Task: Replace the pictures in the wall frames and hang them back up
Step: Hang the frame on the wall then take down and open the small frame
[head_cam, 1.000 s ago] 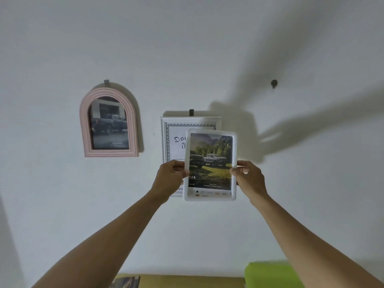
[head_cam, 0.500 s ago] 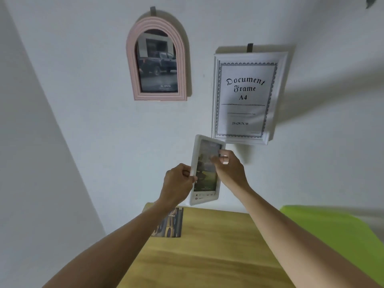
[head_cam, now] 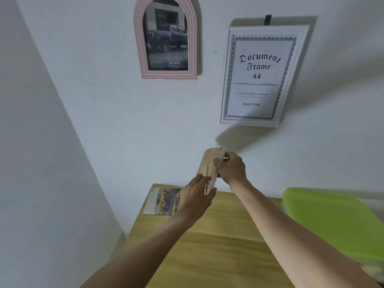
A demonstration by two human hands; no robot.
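Observation:
Both hands hold a small white picture frame (head_cam: 211,163) over the far end of a wooden table (head_cam: 218,246). It is turned almost edge-on, so its tan back faces me. My left hand (head_cam: 197,197) grips its lower edge and my right hand (head_cam: 231,168) grips its right edge. On the wall above hang a pink arched frame (head_cam: 165,37) with a dark truck picture and a white frame (head_cam: 261,74) holding a "Document Frame A4" sheet. A loose picture of a yellow vehicle (head_cam: 164,201) lies on the table's far left corner.
A lime-green lid or bin (head_cam: 332,221) stands right of the table. A side wall (head_cam: 41,163) closes in on the left. A dark hook (head_cam: 267,19) carries the white frame.
The view has dropped from the wall toward the table. The small frame came down and was rotated from picture-forward to back-forward. My left hand moved to its lower edge.

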